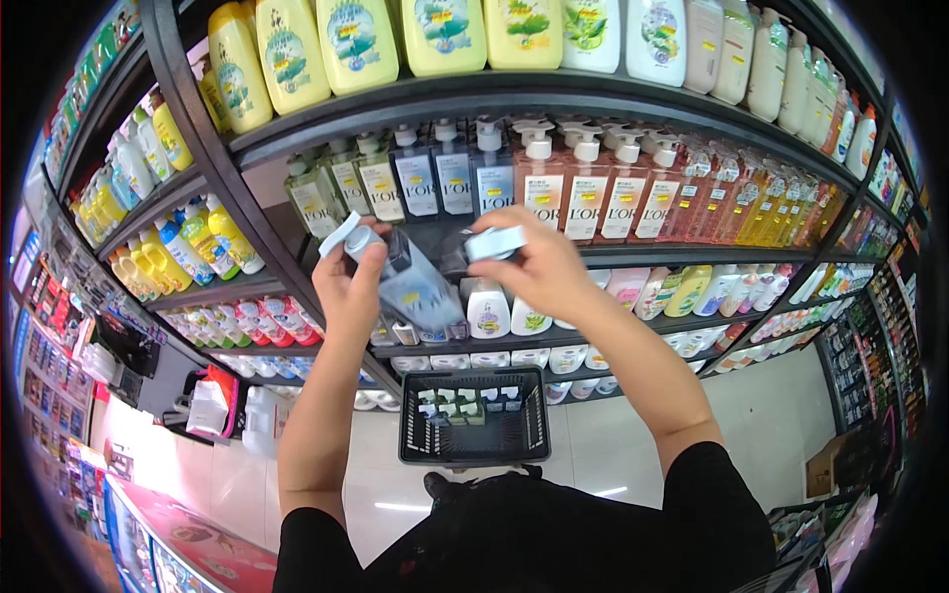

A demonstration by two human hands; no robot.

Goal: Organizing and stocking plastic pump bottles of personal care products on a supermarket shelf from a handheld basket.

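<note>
My left hand [348, 277] is closed around the neck of a tilted clear-blue pump bottle [420, 287] with a pale pump top. It hangs in front of the middle shelf, its label side partly turned away. At its right, my right hand [534, 262] pinches a white pump head [494, 243]; the body below it is blurred and mostly hidden. Directly behind stand grey-blue pump bottles [454, 178] in a row, with green pump bottles [379, 183] on their left and pink pump bottles [539, 188] on their right.
A black shopping basket [474, 459] with several small pump bottles [457, 406] in it stands on the tiled floor below my hands. Large yellow bottles [356, 44] line the upper shelf. White bottles [489, 308] fill the lower one. A black shelf post [232, 178] rises at left.
</note>
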